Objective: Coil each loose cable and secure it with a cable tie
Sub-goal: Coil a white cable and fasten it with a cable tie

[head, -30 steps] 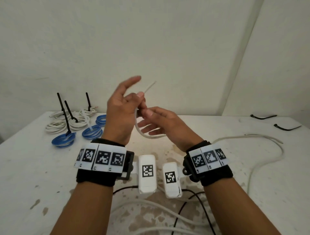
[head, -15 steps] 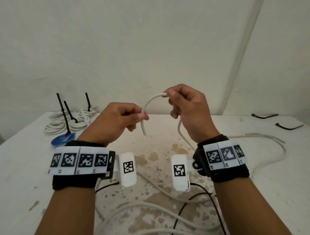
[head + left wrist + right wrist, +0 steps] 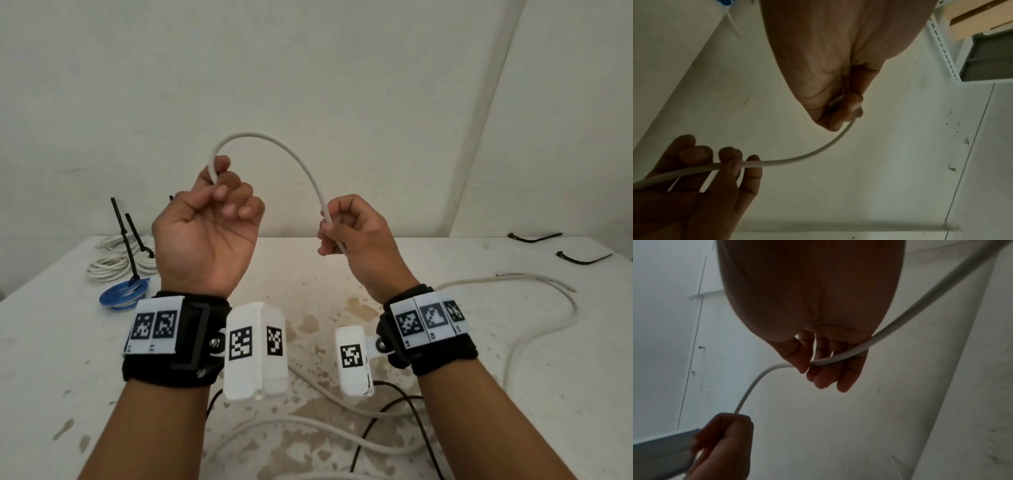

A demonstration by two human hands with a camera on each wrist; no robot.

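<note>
A loose white cable (image 3: 274, 144) arches in the air between both hands, above the white table (image 3: 51, 342). My left hand (image 3: 219, 192) is raised with the palm toward me and grips the cable's end in curled fingers (image 3: 851, 104). My right hand (image 3: 334, 222) pinches the cable lower on the right between thumb and fingers (image 3: 807, 363). From the right hand the white cable (image 3: 931, 293) runs down and trails over the table (image 3: 534, 339) in loose bends. Two black cable ties (image 3: 534, 237) lie at the far right.
At the far left lie coiled white cables (image 3: 109, 267) and a coiled blue cable (image 3: 121, 296), each with a black tie (image 3: 126, 240) sticking up. A thin black wire (image 3: 404, 411) from the wrist cameras crosses the table's near middle. The table surface is stained and chipped.
Both hands have moved apart and the left one has risen. The short loop between them has drawn out into a wide arch, with more cable pulled through the right hand.
</note>
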